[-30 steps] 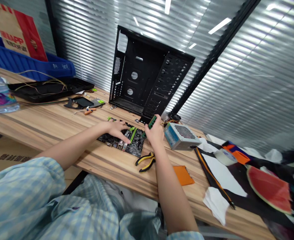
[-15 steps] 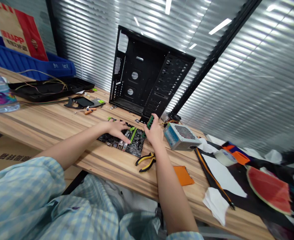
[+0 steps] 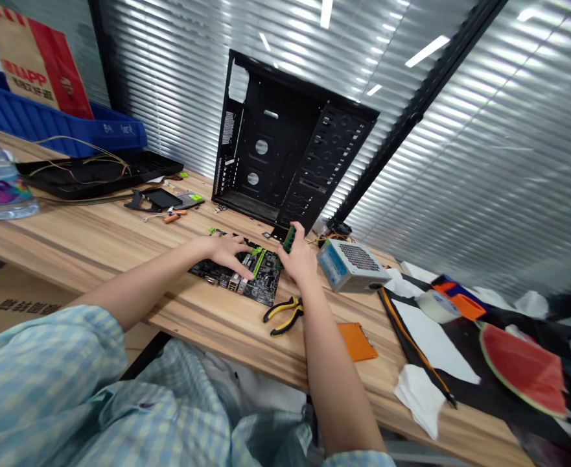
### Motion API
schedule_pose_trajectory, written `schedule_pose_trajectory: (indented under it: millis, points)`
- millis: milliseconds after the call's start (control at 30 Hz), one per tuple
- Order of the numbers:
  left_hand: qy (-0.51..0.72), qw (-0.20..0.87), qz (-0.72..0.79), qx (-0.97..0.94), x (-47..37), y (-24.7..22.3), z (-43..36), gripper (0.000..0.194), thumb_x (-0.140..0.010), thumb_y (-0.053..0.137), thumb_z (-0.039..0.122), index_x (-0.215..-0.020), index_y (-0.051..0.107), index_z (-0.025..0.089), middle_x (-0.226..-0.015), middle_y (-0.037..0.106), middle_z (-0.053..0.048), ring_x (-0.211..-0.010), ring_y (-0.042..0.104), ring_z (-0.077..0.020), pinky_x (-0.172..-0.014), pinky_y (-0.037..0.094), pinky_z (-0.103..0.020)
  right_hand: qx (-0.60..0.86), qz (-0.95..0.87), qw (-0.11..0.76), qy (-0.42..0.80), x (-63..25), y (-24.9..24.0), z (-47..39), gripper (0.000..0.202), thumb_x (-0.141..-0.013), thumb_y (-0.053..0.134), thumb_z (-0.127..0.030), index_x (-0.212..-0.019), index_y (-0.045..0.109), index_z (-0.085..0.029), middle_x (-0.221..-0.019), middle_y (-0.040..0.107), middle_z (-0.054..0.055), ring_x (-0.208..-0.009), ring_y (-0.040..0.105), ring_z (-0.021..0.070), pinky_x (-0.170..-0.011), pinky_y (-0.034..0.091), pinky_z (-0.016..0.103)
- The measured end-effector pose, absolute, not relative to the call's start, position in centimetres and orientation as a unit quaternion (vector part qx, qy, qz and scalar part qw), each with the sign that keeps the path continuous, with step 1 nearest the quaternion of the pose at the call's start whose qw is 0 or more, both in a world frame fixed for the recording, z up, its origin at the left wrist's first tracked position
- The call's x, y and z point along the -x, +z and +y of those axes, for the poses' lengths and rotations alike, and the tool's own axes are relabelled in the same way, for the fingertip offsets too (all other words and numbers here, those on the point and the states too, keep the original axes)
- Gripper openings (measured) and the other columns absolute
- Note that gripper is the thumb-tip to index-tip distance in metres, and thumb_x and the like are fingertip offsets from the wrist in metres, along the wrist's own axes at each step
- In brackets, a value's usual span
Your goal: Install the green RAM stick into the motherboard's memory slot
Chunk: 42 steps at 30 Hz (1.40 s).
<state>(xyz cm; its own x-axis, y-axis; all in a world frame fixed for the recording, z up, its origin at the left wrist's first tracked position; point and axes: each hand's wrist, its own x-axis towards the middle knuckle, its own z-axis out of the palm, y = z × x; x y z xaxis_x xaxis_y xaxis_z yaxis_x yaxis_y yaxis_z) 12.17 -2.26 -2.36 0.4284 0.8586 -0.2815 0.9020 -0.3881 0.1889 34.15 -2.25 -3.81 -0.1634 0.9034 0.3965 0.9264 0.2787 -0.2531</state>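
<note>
A black motherboard (image 3: 269, 277) with lime-green slots lies flat on the wooden table. Across its left half rests my left hand (image 3: 229, 253), fingers spread, thumb beside the green slots. My right hand (image 3: 299, 258) is at the board's right edge, its fingers closed around a green RAM stick (image 3: 290, 239) that stands tilted; the stick's lower part is hidden by the hand. Pliers with yellow and black handles (image 3: 285, 315) lie just below the board, by my right wrist.
Behind the board stands an open black computer case (image 3: 285, 149). To the right are a power supply (image 3: 352, 266), an orange drive (image 3: 358, 342) and a watermelon slice (image 3: 523, 370). A blue bin (image 3: 120, 133), a black panel (image 3: 105, 174) and a water bottle (image 3: 0, 185) are at left.
My right hand has shifted very slightly, and the RAM stick has tilted a little with it. The left hand stays in place on the motherboard.
</note>
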Motion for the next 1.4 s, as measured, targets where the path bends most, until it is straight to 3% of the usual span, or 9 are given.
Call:
schedule_pose_trajectory:
  millis: [767,1400]
  points:
    - [-0.072,0.157,0.528,-0.832,-12.21,-2.19,-2.36,0.107,-0.056,0.053,0.088,-0.146,0.036,0.032,-0.155,0.028,-0.011,-0.139,0.025,-0.0401,-0.111,0.016,-0.053,0.651,-0.713,0.256,-0.039,-33.96,-3.54,-2.58,0.068,-0.089,0.046,-0.038,-0.148,0.017,-0.022,-0.105,0.066,0.012,-0.088,0.066,0.0278,-0.076,0.049,0.038]
    - [-0.087,0.149,0.526,-0.833,-12.25,-2.29,-2.29,0.109,-0.057,0.049,0.089,-0.148,0.033,0.030,-0.156,0.024,-0.011,-0.139,0.023,-0.0417,-0.111,0.018,-0.054,0.586,-0.772,0.243,-0.045,-34.06,-3.58,-2.51,0.061,-0.087,0.046,-0.038,-0.142,0.028,-0.022,-0.103,0.067,0.010,-0.086,0.066,0.0271,-0.075,0.048,0.036]
